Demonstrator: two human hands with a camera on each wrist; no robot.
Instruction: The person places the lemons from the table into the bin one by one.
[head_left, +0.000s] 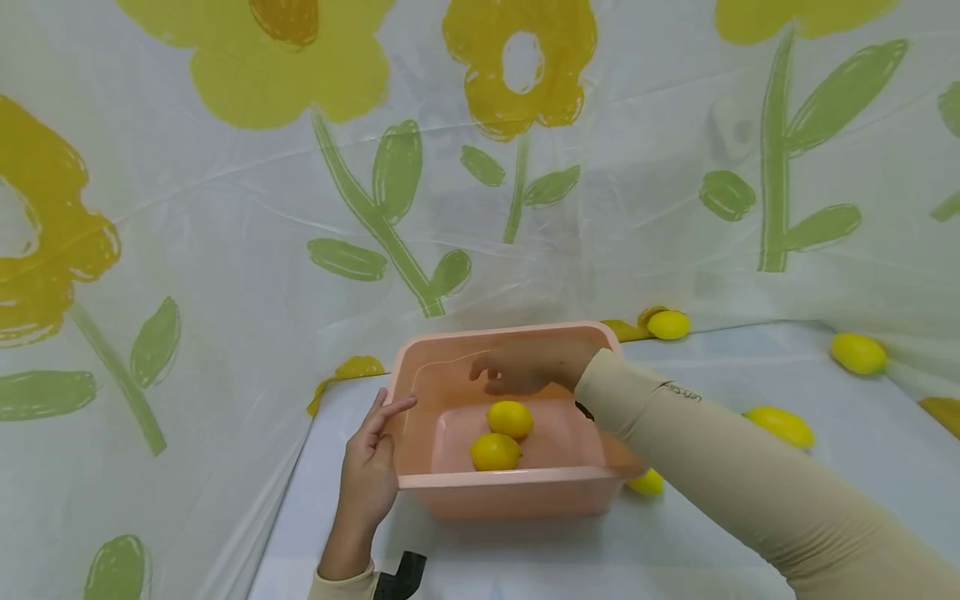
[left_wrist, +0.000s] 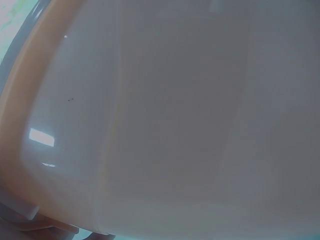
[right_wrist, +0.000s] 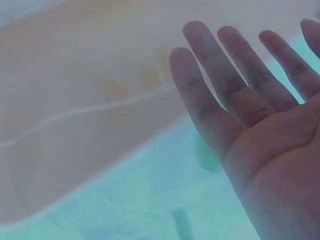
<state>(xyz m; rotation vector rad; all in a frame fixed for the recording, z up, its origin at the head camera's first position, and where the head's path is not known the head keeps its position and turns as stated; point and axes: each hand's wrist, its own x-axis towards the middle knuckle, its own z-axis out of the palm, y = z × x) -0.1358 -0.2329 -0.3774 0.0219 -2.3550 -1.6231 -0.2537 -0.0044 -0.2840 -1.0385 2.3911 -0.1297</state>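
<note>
A pink plastic basin (head_left: 517, 502) stands on the white-covered table, tilted so that its inside shows. Two yellow lemons (head_left: 511, 419) lie together on its floor. At the basin's left rim my left hand (head_left: 367, 471) holds the edge, its index finger reaching over the rim; the left wrist view shows mostly the basin's smooth wall (left_wrist: 175, 110), with fingertips at the lower left. My right hand (head_left: 521, 367) hangs over the inside of the basin, above and behind the lemons. Seen in the right wrist view, the right palm (right_wrist: 280, 150) is bare and its fingers are spread.
Right of the basin, lemons lie on the table: one lemon (head_left: 782, 427) beyond the forearm, another (head_left: 647, 482) against the basin's right side, and others (head_left: 858, 354) farther back. A flower-printed white sheet (head_left: 600, 275) hangs behind and to the left.
</note>
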